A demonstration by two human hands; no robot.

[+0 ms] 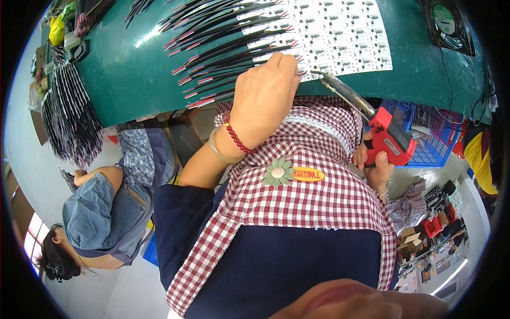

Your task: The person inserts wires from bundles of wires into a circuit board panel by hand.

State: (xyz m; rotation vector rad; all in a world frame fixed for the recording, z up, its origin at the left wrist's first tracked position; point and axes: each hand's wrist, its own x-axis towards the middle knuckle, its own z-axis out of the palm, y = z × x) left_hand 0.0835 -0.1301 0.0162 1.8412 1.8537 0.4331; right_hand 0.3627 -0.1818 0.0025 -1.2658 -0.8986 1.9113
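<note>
My left hand (265, 98) is closed in a pinch over the near edge of a white circuit board panel (340, 37), with a thin black cable (223, 94) in its fingers. The exact grip is hidden behind the knuckles. In my right hand (377, 167) is a red soldering gun (390, 138), my fingers wrapped round its handle. Its metal tip points left and lies at the panel's near edge, just right of my left fingertips. Several black cables (212, 37) with red and white wire ends lie in rows across the panel's left side.
Both hands work over a green tabletop (133, 69). A bundle of cables (69, 111) hangs off its left edge. A black holder with a reel (446, 24) stands at the far right. Blue crates (430, 141) are below on the right. A co-worker (109, 212) sits at the left.
</note>
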